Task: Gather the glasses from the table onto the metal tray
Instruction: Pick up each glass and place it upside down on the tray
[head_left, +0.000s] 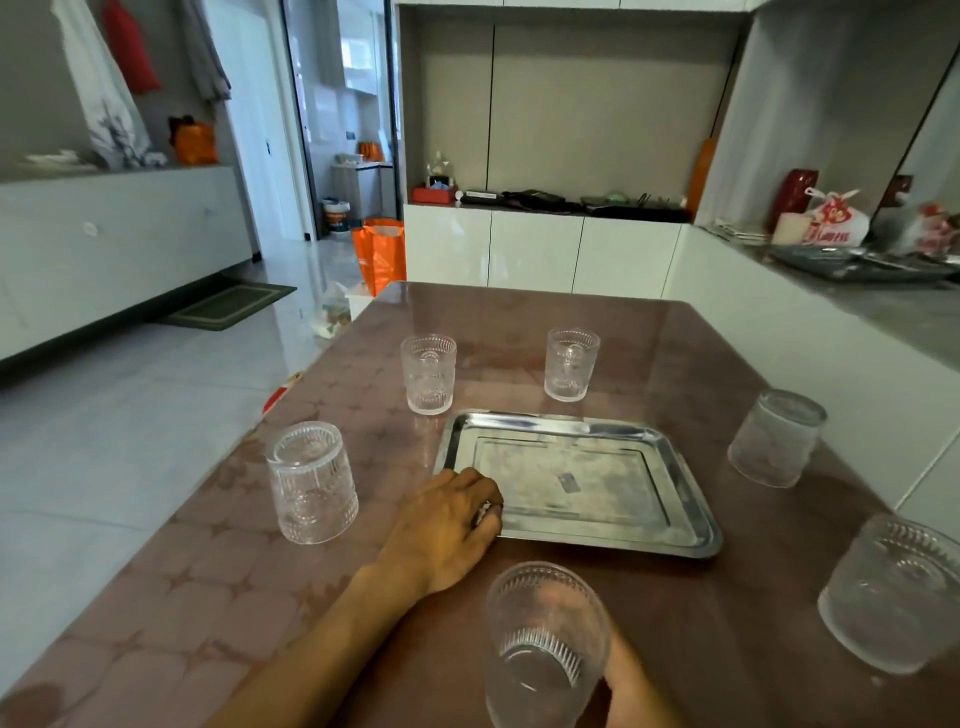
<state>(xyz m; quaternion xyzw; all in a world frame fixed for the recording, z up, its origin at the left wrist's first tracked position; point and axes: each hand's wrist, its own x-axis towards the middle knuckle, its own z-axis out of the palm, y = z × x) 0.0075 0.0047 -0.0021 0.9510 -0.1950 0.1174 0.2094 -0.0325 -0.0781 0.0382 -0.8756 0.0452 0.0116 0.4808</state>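
An empty metal tray (693, 499) lies in the middle of the brown table (208, 597). Several ribbed clear glasses stand upright around it on the table: one far left (428, 374), one far middle (570, 364), one at the left (311, 483), one at the right (776, 439) and one near right (891, 592). My left hand (447, 525) rests on the tray's near-left corner with its fingers curled over the rim. The nearest glass (545, 644) stands at the table's front, and my right hand (631, 686) is wrapped around it from behind, mostly hidden.
The table's left edge drops to a tiled floor with an orange bag (382, 254) beyond the far corner. A grey counter (883, 306) with bags and trays runs along the right. White cabinets stand behind the table.
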